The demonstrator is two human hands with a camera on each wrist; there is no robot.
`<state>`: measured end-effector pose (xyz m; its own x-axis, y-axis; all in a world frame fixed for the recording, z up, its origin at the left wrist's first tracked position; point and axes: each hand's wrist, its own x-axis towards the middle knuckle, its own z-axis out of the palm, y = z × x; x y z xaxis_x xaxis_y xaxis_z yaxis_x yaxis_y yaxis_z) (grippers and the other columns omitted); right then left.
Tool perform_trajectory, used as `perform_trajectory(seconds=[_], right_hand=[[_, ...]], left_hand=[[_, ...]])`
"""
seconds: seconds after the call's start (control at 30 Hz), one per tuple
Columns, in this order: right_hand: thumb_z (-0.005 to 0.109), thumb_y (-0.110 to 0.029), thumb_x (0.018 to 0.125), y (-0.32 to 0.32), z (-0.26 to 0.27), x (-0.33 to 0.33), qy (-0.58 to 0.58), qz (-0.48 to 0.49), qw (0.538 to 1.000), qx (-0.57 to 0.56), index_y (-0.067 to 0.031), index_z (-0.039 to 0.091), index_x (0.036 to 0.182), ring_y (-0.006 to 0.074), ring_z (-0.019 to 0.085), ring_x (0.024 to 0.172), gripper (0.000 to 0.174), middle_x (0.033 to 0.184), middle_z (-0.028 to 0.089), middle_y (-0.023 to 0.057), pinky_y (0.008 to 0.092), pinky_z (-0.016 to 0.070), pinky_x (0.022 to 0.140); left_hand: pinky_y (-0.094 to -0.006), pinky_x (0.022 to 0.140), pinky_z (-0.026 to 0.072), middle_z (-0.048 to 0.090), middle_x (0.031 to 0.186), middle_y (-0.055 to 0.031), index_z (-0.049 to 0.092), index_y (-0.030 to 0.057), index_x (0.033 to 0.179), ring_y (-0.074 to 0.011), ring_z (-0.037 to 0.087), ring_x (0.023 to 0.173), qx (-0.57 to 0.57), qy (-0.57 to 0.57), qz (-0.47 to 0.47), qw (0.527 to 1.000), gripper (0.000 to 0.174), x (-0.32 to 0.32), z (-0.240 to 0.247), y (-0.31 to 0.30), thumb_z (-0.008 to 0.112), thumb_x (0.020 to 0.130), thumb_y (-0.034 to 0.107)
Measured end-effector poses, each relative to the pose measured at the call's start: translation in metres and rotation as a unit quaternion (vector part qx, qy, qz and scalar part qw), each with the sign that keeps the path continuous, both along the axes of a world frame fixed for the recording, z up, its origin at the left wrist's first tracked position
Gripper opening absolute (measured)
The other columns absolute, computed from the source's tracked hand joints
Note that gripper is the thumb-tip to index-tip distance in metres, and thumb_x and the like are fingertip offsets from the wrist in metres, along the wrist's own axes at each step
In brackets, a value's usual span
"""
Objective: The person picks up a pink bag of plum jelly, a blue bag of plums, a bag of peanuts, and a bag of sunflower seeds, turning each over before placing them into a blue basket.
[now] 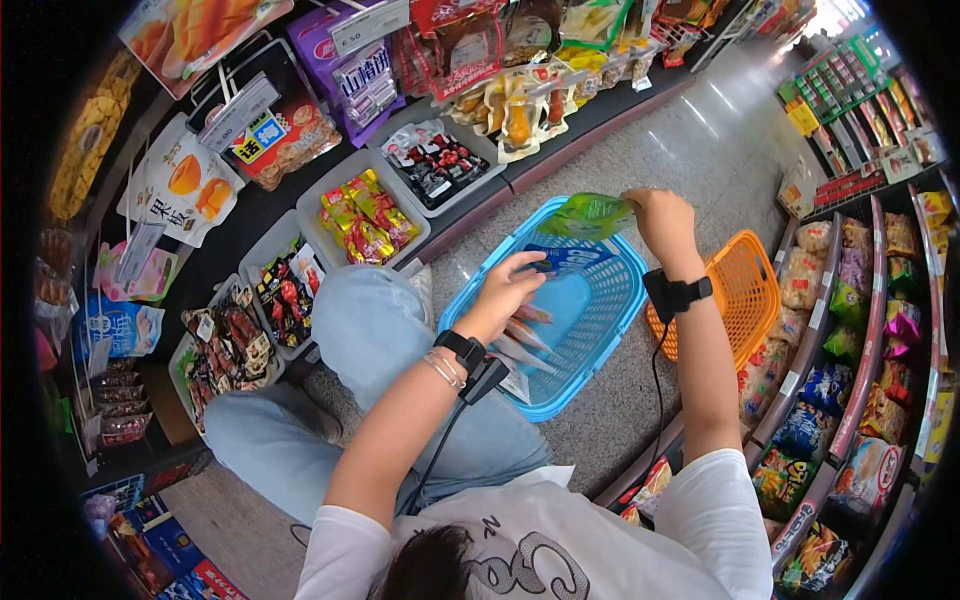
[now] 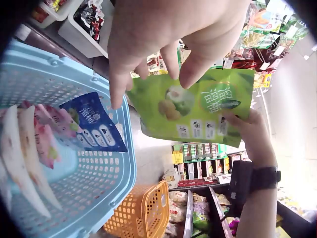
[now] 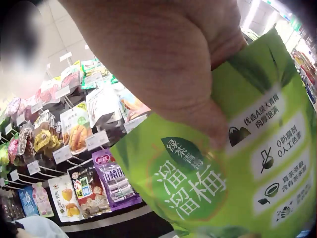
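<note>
An orange basket (image 1: 745, 290) stands on the speckled grey floor (image 1: 690, 150) at the foot of a snack rack (image 1: 850, 330) stacked with bright bags. Across the aisle, white trays (image 1: 308, 205) hold red-and-yellow sweets (image 1: 368, 215) and dark wrapped snacks (image 1: 437, 162). Above them sit purple packets (image 1: 358, 72) and mango-print bags (image 1: 185, 185), with price tags (image 1: 238, 112) clipped in front.

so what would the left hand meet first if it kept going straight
Most likely the blue packet propped in the blue basket; the left hand has its fingertips nearly on it. The green pouch in the right hand hangs just above; depth is unclear.
</note>
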<state>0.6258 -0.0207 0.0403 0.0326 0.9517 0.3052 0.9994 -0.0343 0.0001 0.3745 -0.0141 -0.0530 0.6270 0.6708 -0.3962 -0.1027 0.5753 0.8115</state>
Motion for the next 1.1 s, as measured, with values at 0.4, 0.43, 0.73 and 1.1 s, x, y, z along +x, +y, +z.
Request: perform_trajectory(seconds=[0.4, 0.43, 0.73, 1.1], right_hand=[[0.055, -0.01, 0.076, 0.013, -0.044, 0.008, -0.011, -0.056, 0.995, -0.083, -0.0193, 0.07, 0.087, 0.03, 0.065, 0.071, 0.021, 0.075, 0.065, 0.0119, 0.0394, 0.0519, 0.062], [0.055, -0.01, 0.076, 0.014, -0.048, 0.009, -0.014, -0.054, 0.995, -0.086, -0.0194, 0.07, 0.087, 0.03, 0.065, 0.071, 0.021, 0.075, 0.065, 0.012, 0.0394, 0.052, 0.062], [0.057, -0.007, 0.074, 0.022, -0.072, -0.006, -0.06, -0.051, 0.988, -0.131, -0.0201, 0.071, 0.088, 0.0295, 0.066, 0.074, 0.023, 0.079, 0.067, 0.0107, 0.0392, 0.0523, 0.063], [0.057, -0.01, 0.077, 0.028, -0.128, -0.008, -0.105, -0.068, 0.974, -0.189, -0.0098, 0.07, 0.076, 0.0296, 0.067, 0.075, 0.013, 0.08, 0.068, 0.0131, 0.0389, 0.0532, 0.064]], left_hand=[[-0.0385, 0.097, 0.0393, 0.048, 0.123, -0.0088, 0.051, 0.0082, 0.126, -0.0199, 0.045, 0.116, -0.016, -0.027, -0.005, 1.0, 0.04, -0.002, 0.004, -0.001, 0.059, 0.087, 0.015], [-0.0385, 0.097, 0.039, 0.048, 0.124, -0.0085, 0.051, 0.0082, 0.126, -0.0198, 0.045, 0.116, -0.026, -0.031, -0.004, 0.999, 0.04, -0.003, 0.008, -0.002, 0.059, 0.087, 0.015], [-0.0392, 0.099, 0.0375, 0.047, 0.127, -0.0099, 0.05, 0.0072, 0.126, -0.0221, 0.044, 0.119, -0.033, -0.033, 0.0, 0.999, 0.041, -0.003, 0.011, -0.002, 0.06, 0.087, 0.017], [-0.0326, 0.058, 0.0577, 0.05, 0.112, -0.0123, 0.052, 0.0103, 0.124, -0.0136, 0.052, 0.082, -0.002, -0.035, 0.01, 0.999, 0.039, 0.0, 0.004, 0.0, 0.061, 0.086, 0.016]])
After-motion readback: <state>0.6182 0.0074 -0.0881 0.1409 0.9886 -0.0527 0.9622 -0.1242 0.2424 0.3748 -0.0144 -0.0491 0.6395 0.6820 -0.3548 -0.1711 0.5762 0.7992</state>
